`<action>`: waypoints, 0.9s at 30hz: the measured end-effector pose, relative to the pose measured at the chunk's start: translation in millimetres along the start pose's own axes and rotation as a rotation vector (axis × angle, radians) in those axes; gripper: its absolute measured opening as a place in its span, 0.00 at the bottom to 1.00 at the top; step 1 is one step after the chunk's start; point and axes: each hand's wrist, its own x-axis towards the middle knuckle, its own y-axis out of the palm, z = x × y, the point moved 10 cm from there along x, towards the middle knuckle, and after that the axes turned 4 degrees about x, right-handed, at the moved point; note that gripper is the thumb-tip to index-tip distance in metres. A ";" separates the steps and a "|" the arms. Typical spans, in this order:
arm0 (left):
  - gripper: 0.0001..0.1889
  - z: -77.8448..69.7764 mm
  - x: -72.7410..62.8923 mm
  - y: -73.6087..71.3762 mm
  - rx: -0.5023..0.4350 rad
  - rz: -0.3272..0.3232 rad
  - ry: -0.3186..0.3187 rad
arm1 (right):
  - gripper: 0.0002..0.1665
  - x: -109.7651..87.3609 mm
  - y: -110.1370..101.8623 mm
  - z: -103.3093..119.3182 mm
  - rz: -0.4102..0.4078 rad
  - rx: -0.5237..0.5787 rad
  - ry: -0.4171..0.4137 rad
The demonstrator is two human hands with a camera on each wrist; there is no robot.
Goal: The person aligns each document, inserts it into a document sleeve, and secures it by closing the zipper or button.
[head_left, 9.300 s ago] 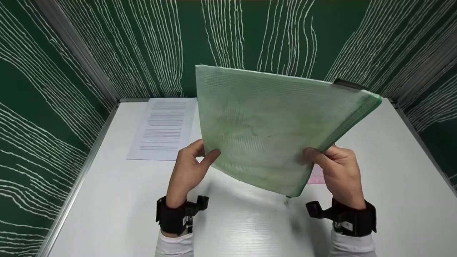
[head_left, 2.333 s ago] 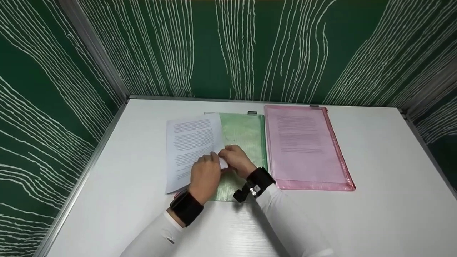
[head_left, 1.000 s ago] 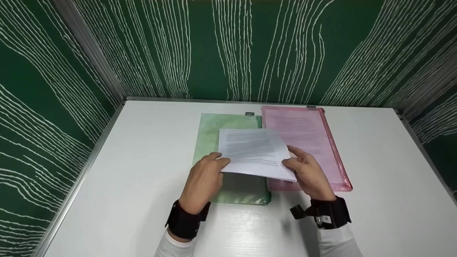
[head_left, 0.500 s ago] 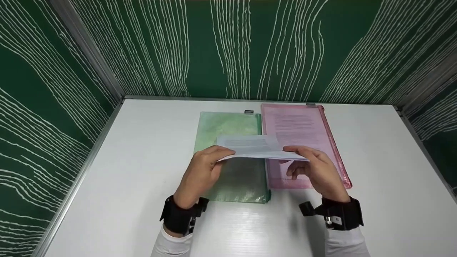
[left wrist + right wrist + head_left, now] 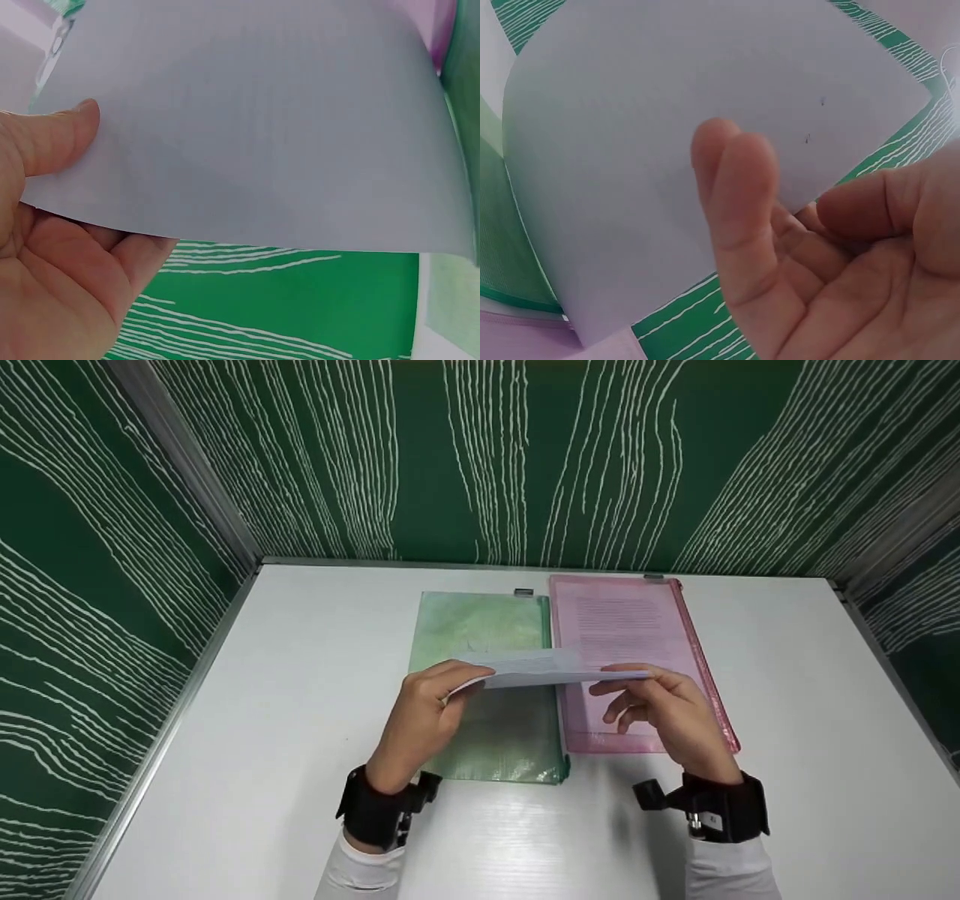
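Note:
My left hand (image 5: 424,711) and right hand (image 5: 679,716) hold a white printed paper (image 5: 544,679) by its near corners, raised and seen almost edge-on in the head view. In the left wrist view the thumb (image 5: 64,141) presses on the sheet's face (image 5: 255,127), with the fingers behind it. The right hand pinches its corner while the other fingers stick out loosely below; the right wrist view shows the sheet's blank side (image 5: 622,157) bowed. Beneath it lies a green zip folder (image 5: 487,735), and a pink zip folder (image 5: 637,622) with a printed page inside is beside that.
Both folders lie flat on a white table (image 5: 315,645), side by side, their zip sides to the right. Each has a dark zip tab (image 5: 523,592) at the back. Green walls (image 5: 570,457) with white wavy lines enclose the table's back and sides.
Earlier both hands held up the green folder and the paper lay at the back left. The folder now lies down; the paper was taken up, brought over it and tilted edge-on.

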 end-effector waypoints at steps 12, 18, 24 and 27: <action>0.10 -15.8 -0.2 2.2 -0.008 -0.020 0.059 | 0.18 2.0 -5.0 4.2 -0.105 -0.112 -0.074; 0.10 -32.3 -0.7 8.9 0.000 -0.025 0.120 | 0.36 3.9 3.2 8.0 -0.086 -0.076 -0.117; 0.10 -42.6 -2.3 15.8 -0.056 -0.130 0.137 | 0.43 1.9 33.6 12.1 0.044 -0.151 -0.174; 0.11 -46.3 -3.3 22.1 -0.079 -0.171 0.128 | 0.46 -3.3 61.5 17.5 0.178 -0.226 -0.204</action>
